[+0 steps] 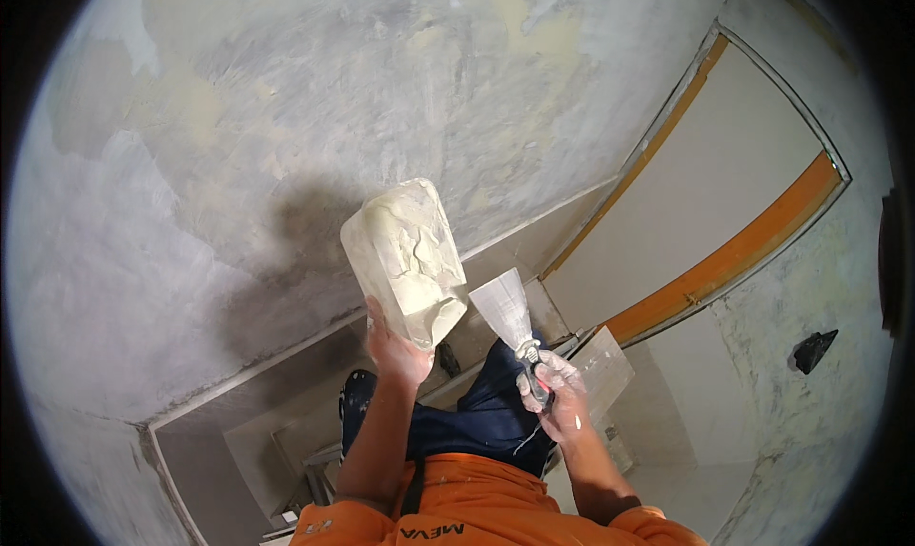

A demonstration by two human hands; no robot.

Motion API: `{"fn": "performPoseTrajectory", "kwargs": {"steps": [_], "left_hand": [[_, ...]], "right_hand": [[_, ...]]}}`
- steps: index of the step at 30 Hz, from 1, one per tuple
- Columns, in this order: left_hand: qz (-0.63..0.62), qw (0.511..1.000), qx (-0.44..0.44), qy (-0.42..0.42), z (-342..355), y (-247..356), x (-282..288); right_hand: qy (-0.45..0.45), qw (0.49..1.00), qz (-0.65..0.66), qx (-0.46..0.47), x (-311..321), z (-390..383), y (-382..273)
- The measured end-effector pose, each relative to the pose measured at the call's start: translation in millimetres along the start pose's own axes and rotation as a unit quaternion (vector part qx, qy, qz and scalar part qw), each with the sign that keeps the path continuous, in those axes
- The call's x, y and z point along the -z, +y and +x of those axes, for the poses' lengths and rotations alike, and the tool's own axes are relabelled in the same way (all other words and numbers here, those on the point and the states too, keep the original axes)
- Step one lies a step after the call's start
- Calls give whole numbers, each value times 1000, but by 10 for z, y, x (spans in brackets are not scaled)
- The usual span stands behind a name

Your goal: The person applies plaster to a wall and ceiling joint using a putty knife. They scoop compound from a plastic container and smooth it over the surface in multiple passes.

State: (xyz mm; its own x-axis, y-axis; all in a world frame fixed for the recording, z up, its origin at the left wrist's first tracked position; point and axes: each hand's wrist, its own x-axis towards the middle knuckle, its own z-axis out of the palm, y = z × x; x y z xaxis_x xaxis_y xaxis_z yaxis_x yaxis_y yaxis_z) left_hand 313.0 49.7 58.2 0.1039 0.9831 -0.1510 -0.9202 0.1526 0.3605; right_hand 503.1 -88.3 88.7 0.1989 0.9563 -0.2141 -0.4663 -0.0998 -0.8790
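My left hand (pixel 398 353) grips the lower end of a cream rectangular tub (pixel 376 251), which is tilted so its open side shows. Thick pale plaster (pixel 427 260) coats the inside of the tub and its rim. In my right hand (pixel 558 394) is a putty knife (pixel 505 308), its wide blade pointing up and toward the tub, smeared with white. My fingers wrap its dark handle with a red part, and they are dusted white. A small gap separates the blade from the tub's right edge.
A patchy plastered wall (pixel 286 98) rises ahead, with the tub's shadow on it. To the right stands a pale door (pixel 696 165) with orange-brown edges. A dark pointed object (pixel 815 352) sits on the right wall. Below my legs are a board (pixel 602 370) and what looks like a platform frame.
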Motion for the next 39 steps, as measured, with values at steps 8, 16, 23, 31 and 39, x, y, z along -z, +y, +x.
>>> {"fn": "performPoseTrajectory", "kwargs": {"steps": [8,16,23,31,39], "left_hand": [[-51,995,20,-87,-61,-347,14],[-49,998,15,-26,-86,-339,-79],[-7,999,-35,-6,85,-93,37],[46,998,-21,-43,144,57,227],[55,998,20,-23,162,-18,253]], "right_hand": [[-58,997,13,-44,-383,210,275],[-75,995,0,-68,88,269,466],[-4,957,-268,-108,516,84,-16],[-19,922,-382,68,-25,2,-1109],[24,935,-283,212,-474,245,-1096]]}}
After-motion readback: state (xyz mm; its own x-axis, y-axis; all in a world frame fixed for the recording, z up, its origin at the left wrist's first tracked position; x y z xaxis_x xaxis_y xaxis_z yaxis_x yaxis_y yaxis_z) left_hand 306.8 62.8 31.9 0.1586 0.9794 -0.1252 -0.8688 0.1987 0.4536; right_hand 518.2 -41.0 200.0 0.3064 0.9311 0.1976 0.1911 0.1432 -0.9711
